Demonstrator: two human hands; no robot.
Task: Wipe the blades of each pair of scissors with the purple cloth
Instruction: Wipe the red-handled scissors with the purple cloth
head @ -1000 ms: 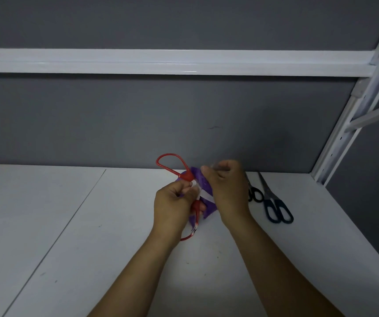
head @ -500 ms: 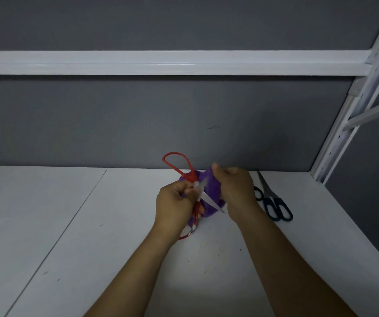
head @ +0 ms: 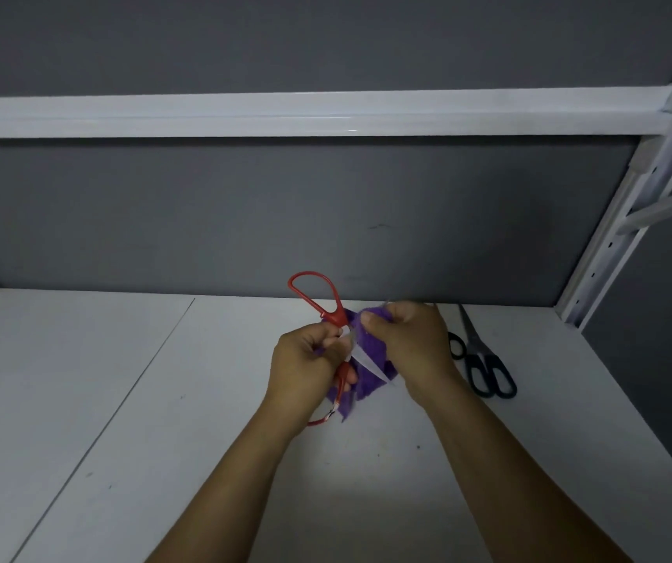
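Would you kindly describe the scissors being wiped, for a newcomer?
Start at the white table's far middle. There the left hand holds the red-handled scissors against a purple cloth. Only this pair is red; the black-handled scissors lie rightward.

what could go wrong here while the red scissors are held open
1. The red scissors are open and a bare blade points toward the right hand pinching the purple cloth; a slip could nick it.
2. The left hand grips near the pivot, so the blades might swing shut on it.
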